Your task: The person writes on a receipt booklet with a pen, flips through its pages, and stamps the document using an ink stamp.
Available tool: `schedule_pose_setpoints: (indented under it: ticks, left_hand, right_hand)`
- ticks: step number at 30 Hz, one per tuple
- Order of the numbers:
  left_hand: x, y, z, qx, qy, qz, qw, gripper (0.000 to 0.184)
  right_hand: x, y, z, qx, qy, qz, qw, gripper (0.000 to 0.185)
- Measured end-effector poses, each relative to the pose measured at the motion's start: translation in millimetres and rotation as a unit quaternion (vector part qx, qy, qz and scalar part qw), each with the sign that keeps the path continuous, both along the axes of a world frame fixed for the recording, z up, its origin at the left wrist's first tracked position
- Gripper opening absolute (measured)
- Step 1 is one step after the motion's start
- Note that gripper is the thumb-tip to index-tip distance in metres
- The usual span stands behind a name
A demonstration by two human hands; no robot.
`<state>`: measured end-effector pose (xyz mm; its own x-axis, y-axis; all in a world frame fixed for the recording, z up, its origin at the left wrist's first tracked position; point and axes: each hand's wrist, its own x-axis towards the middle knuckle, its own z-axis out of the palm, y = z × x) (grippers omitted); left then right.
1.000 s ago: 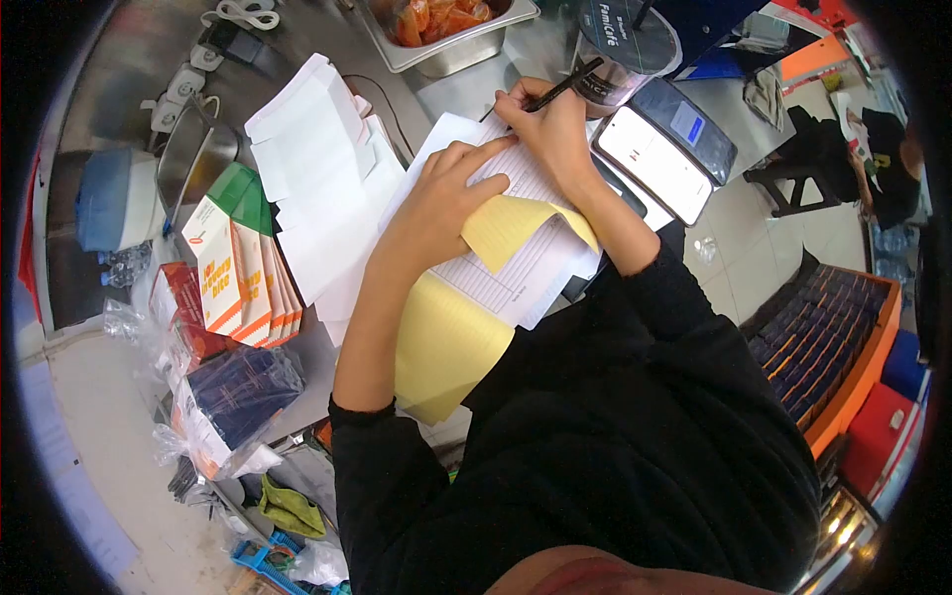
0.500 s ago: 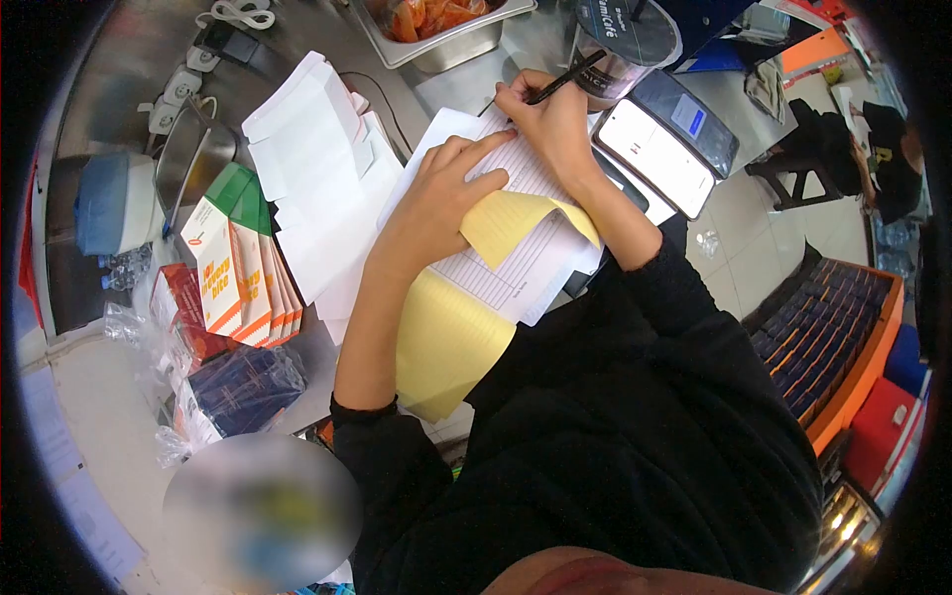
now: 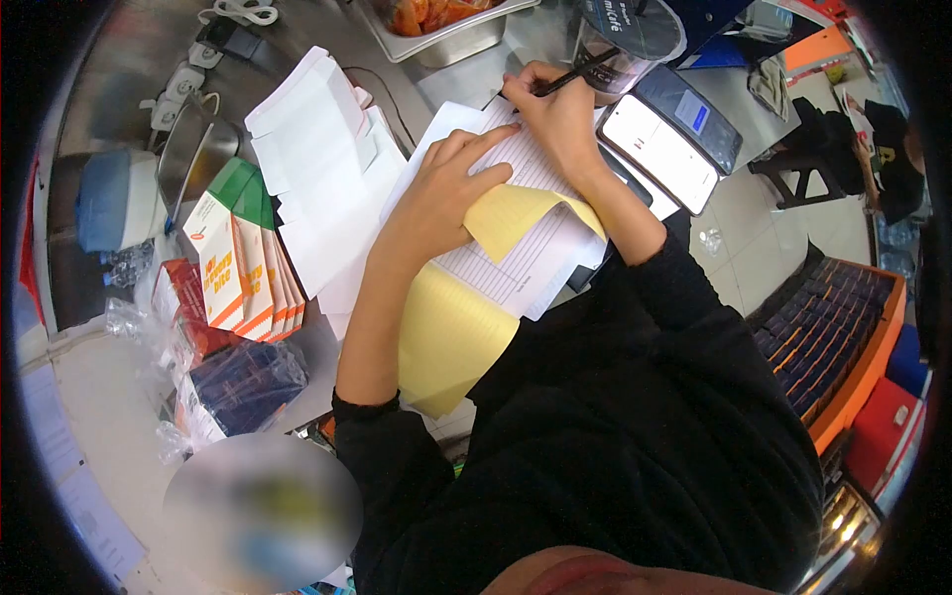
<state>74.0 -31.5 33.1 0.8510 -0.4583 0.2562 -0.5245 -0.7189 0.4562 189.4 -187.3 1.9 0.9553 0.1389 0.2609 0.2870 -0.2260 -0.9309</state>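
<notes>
Pen (image 3: 580, 72) in our right hand (image 3: 563, 119), we grip it over the ruled form (image 3: 506, 263), its tip hidden by our fingers. Our left hand (image 3: 446, 188) lies ungripped on the form, fingers spread; the yellow sheet (image 3: 516, 220) curls beside its thumb. We have a cup (image 3: 620, 69) just beyond our right hand, phones (image 3: 659, 154) to its right, and white cartons (image 3: 322, 169) left of our left hand.

Right hand (image 3: 561, 121) slightly farther forward
</notes>
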Motion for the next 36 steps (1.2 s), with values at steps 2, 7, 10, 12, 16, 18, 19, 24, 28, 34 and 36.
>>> schedule_pose_setpoints:
  ticks: [2,7,10,12,16,18,19,24,28,34,36]
  left_hand:
    - [0,2,1,0.0,0.002,-0.004,1.0,0.028]
    - [-1,22,16,-0.091,0.025,-0.072,0.993,0.025]
    - [-20,64,39,-0.193,0.241,-0.002,0.951,0.02]
    - [-26,88,50,-0.25,0.221,-0.1,0.937,0.014]
    - [-39,119,67,-0.228,0.366,-0.173,0.885,0.015]
    - [-40,120,63,-0.23,0.342,-0.135,0.901,0.016]
    - [-38,118,60,-0.231,0.33,-0.116,0.908,0.016]
    - [-29,104,35,-0.245,0.336,-0.028,0.909,0.024]
    - [-24,88,31,-0.305,0.336,0.049,0.89,0.028]
    - [-22,87,17,-0.313,0.384,0.035,0.868,0.031]
    - [-24,89,16,-0.304,0.382,0.042,0.872,0.032]
  right_hand:
    - [-2,0,5,0.022,-0.013,-0.021,0.999,0.028]
    - [-10,-5,30,0.098,-0.008,0.009,0.995,0.03]
    - [-17,-17,66,0.121,-0.009,0.036,0.992,0.034]
    - [-26,-21,89,0.169,0.008,0.061,0.984,0.037]
    - [-53,-5,106,0.168,0.071,0.102,0.978,0.037]
    - [-58,5,88,0.121,0.088,0.169,0.974,0.034]
    - [-61,16,77,0.129,0.127,0.184,0.966,0.033]
    - [-75,36,35,0.14,0.146,0.184,0.962,0.028]
    - [-85,29,25,0.121,0.113,0.179,0.97,0.029]
    - [-83,26,17,0.111,0.112,0.167,0.973,0.03]
    - [-82,26,15,0.109,0.113,0.165,0.974,0.03]
